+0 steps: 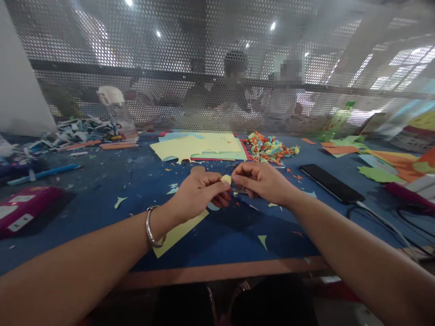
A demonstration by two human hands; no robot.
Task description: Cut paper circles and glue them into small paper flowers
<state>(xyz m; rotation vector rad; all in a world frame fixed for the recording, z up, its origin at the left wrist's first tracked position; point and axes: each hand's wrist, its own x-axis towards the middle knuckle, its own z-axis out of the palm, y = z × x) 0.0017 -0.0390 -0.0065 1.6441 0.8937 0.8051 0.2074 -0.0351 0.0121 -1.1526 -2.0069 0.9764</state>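
Observation:
My left hand (200, 190) pinches a small yellow piece (226, 180), which looks like paper, between thumb and fingers. Close on its right, my right hand (258, 179) has thumb and fingers pressed together at the piece's edge; whether it grips the same piece is hard to tell. Beneath my left wrist lies a yellow paper sheet (181, 232). Beyond both hands are a stack of coloured sheets (200, 147) and a heap of small orange, yellow and blue folded bits (268, 147).
A black phone (331, 183) with a cable lies right. Coloured paper scraps (377, 174) and a green bottle (338, 120) stand beyond. At left are a purple box (29, 208), a clear bottle (118, 111) and a scrap pile (74, 133). A perforated screen (190, 59) backs the table.

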